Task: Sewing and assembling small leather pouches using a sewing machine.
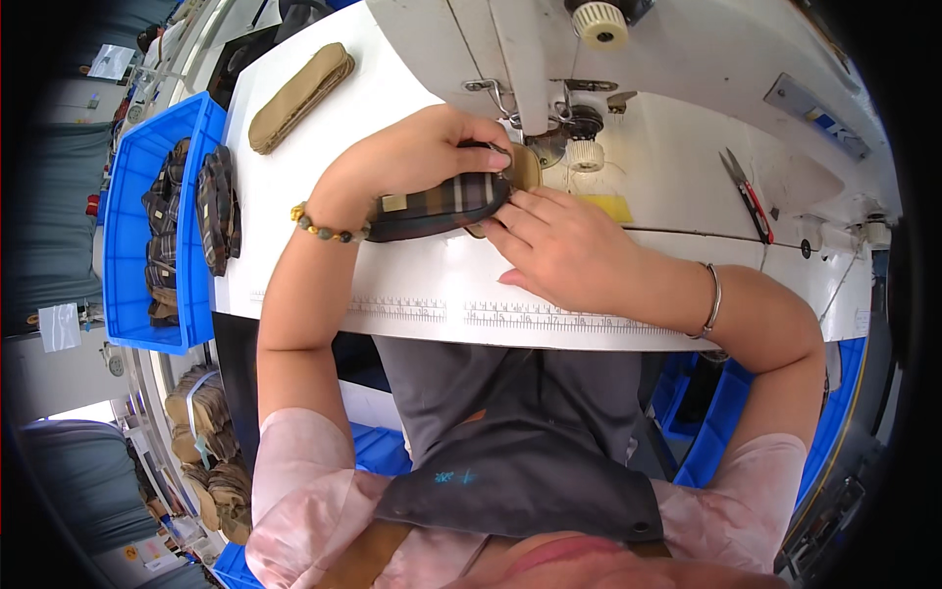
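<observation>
My left hand [412,152] grips a dark plaid fabric piece [432,206] with a small beige label, its thumb pressed on the top near the rounded end. My right hand [569,250] has its fingertips on the same piece's right end, thumb lower and apart; what lies under those fingertips is partly hidden. A tan piece [526,165] shows behind the plaid one, beside the sewing machine's needle area [549,133], where a round knurled knob [585,155] sits. A yellow plate [606,207] lies right of my fingers.
A folded tan strip [299,98] is on the white table [392,294] at back left, plaid pieces [218,211] at its left edge beside a blue bin [123,285] of more pieces. Red-handled snips [754,211] lie at right. Bundled tan pieces [201,412] and blue bins [677,393] are below.
</observation>
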A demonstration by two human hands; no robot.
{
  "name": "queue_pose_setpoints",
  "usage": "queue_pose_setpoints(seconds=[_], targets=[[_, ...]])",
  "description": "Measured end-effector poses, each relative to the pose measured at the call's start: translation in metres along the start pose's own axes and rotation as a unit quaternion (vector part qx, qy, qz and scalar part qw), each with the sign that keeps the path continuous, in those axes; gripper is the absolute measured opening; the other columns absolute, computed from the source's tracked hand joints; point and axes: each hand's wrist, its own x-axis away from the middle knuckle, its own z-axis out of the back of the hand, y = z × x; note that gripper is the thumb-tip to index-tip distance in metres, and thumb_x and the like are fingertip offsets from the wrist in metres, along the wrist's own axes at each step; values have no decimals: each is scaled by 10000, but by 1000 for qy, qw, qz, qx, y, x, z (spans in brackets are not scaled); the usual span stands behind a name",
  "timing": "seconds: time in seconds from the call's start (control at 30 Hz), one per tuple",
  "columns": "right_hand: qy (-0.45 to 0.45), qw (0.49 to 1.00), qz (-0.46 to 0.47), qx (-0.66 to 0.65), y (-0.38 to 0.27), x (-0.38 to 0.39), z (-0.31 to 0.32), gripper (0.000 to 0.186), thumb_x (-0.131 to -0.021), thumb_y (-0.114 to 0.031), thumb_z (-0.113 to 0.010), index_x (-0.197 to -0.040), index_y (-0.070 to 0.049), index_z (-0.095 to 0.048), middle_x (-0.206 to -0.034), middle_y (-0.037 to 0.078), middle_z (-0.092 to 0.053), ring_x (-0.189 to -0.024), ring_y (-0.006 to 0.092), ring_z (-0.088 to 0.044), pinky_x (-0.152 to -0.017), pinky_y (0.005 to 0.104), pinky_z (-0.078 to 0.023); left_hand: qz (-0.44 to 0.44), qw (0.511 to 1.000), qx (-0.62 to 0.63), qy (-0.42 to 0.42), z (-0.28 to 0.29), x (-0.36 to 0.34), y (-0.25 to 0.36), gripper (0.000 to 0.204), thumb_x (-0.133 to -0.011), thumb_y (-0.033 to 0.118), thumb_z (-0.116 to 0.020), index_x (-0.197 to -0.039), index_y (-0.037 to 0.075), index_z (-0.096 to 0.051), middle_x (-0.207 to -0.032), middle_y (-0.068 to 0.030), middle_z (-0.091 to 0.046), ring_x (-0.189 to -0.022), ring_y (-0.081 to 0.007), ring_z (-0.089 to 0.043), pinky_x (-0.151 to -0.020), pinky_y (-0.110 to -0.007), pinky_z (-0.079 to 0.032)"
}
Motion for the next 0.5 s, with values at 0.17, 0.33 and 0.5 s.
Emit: queue_pose_setpoints(seconds=[0.17, 0.33, 0.5], targets=[[5, 999, 4, -43, 2, -6, -5, 614, -785, -316, -777, -1262, 35, -615, -1214, 179, -639, -1156, 316, -589, -1031, 419, -460, 32, 992, 125, -8, 2, 1, 1, 234, -989, 236, -642, -1080, 36, -721, -863, -16, -708, -805, -109, -601, -793, -269, -495], [69, 996, 56, -22, 7, -3, -7, 503, -776, -272, -761, -1151, 50, -666, -1032, 136, -684, -944, 247, -636, -831, 363, -520, 49, 995, 87, -13, -6, -5, -3, 229, -959, 247, -701, -1052, 39, -726, -910, 7, -693, -861, -86, -586, -788, -257, -487], [105, 983, 43, 147, 11, 1, -1, 190, -686, -148, -678, -832, -29, -694, -756, 40, -624, -688, 158, -608, -572, 322, -482, 58, 993, 98, -7, 1, 6, -5, 229, -984, 227, -648, -1054, 30, -741, -857, -54, -734, -776, -134, -634, -794, -304, -527]])
